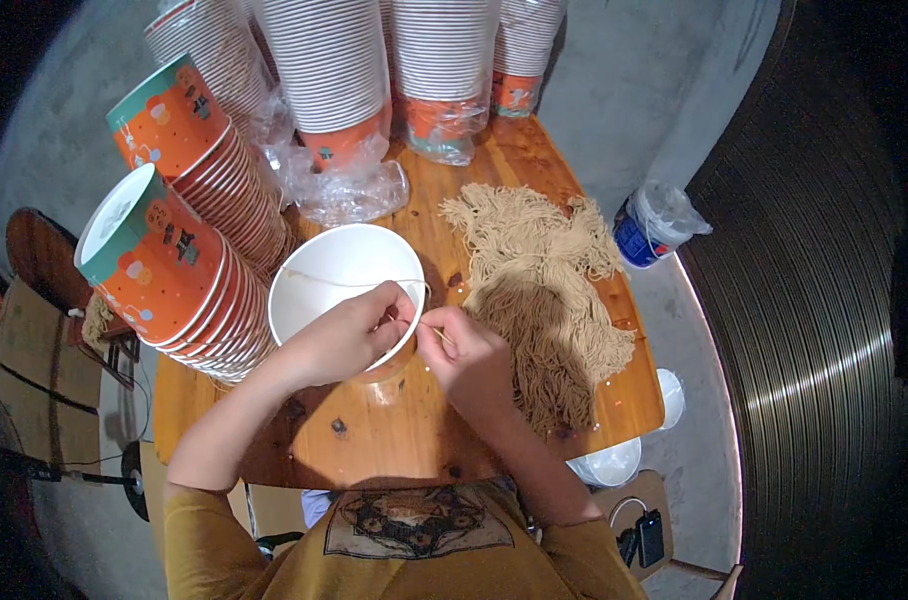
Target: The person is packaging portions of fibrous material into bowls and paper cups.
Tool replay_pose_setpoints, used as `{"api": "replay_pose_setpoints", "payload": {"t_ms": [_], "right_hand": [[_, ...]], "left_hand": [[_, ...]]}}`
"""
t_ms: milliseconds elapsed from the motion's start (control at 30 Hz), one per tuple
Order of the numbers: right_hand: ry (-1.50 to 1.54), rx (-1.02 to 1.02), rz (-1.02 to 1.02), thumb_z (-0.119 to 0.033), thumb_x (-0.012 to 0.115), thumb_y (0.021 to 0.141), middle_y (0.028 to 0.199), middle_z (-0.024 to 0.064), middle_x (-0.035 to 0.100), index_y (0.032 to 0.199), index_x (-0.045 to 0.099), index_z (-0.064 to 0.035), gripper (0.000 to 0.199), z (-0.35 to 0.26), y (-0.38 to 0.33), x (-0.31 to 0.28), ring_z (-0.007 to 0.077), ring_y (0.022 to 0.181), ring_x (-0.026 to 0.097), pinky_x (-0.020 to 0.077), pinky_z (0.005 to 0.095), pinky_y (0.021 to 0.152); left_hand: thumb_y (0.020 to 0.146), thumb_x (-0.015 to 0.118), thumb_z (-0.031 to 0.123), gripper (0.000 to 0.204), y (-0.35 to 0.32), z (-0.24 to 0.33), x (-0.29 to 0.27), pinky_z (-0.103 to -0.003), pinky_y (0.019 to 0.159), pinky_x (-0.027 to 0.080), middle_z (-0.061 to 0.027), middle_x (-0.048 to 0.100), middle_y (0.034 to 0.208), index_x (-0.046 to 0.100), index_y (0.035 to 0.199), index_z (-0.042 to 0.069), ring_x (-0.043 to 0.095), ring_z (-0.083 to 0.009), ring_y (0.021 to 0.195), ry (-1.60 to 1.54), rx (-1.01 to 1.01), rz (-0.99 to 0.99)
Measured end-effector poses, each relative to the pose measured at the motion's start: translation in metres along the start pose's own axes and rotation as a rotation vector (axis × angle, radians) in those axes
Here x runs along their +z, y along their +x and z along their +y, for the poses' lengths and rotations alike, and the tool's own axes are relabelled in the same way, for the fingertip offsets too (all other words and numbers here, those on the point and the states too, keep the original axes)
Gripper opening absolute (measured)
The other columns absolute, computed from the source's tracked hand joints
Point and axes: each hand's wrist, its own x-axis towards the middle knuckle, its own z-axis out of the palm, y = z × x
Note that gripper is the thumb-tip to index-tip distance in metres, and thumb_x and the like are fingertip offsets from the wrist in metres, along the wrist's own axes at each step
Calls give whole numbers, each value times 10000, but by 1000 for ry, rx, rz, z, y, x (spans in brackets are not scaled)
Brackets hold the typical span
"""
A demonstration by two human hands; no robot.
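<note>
A white paper tub (349, 245) stands on the wooden table, its open mouth facing up. One thin pale yarn strand (359, 284) runs across its mouth to the right rim. My left hand (369, 325) is over the near right rim, its fingers closed on the strand. Just outside that rim, my right hand (464, 350) pinches a short bit of yarn between thumb and fingers. To the right spreads a heap of loose beige yarn (534, 235); its near part looks darker brown, perhaps from shadow.
Nested orange-and-green paper tubs (174, 265) lean at the left. Tall stacks of tubs (324, 70) in clear plastic line the back of the table (394, 430). A blue bucket (639, 235) stands on the floor at right, near a ribbed dark shutter (814, 330).
</note>
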Motion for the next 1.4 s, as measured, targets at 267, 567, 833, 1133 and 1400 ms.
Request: {"api": "replay_pose_setpoints", "payload": {"t_ms": [267,567,833,1133,1400], "right_hand": [[-51,-21,-12,-45,665,784,651,99,588,844,577,-50,106,2,-3,2,235,555,597,456,339,504],[168,271,-100,-74,610,852,575,0,436,902,588,-68,55,-8,16,-19,78,520,458,393,254,503],[367,294,-389,-124,592,879,641,26,532,966,554,-58,115,13,29,-10,93,554,503,403,269,511],[671,567,-527,-242,585,901,669,0,561,941,550,-35,214,5,34,-10,46,469,463,373,220,397],[825,488,-427,-98,518,902,615,-53,456,984,538,-69,89,14,30,-22,34,486,412,354,199,444]], "left_hand": [[903,525,103,121,5,0,-5,-293,733,458,-87,584,844,533,984,13,560,-166,792,-42,-65,-78],[798,600,52,168,-1,18,-5,-437,663,464,-140,507,850,519,940,15,572,-351,808,618,318,398],[869,587,74,145,1,16,-2,-330,673,471,-99,529,869,515,992,45,575,-260,770,241,286,353],[857,608,20,286,-1,13,1,-225,785,430,-22,563,922,489,1117,16,535,-92,838,-693,-146,68],[872,609,82,181,4,-6,-2,-226,714,448,-36,597,891,519,1018,24,550,-98,772,-706,-212,-12]]}}
